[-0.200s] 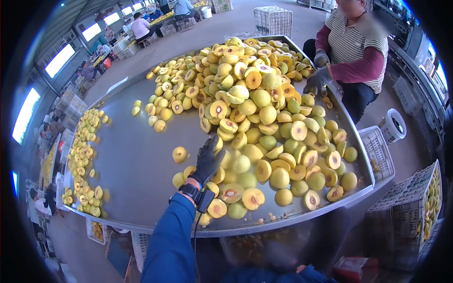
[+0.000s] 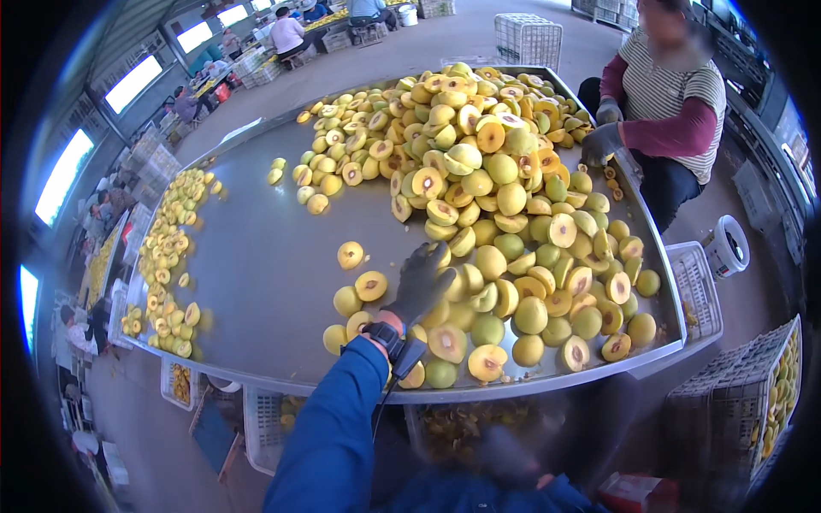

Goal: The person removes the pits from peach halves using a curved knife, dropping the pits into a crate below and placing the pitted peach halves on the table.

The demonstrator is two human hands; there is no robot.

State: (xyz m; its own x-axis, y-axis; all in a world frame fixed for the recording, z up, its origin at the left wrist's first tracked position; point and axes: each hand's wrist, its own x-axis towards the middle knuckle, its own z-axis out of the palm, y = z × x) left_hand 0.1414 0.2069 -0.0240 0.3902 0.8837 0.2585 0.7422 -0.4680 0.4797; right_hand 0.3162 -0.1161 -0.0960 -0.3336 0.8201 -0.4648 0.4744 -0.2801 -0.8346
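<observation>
Touching halved, round yellow-green fruits [image 2: 487, 362] on the grey metal table [image 2: 265, 265], the black-gloved left hand [image 2: 419, 282] lies spread; they're probably firm, slick-cut, best held skin-side. The blurred right hand's [image 2: 506, 451] grip is unclear.

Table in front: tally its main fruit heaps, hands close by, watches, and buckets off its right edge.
Heaps: 2 (large heap, small heap)
Hands: 4 (left hand, right hand, blurred, and co-worker's hands)
Watch: 1
Bucket: 1
Total: 8
</observation>
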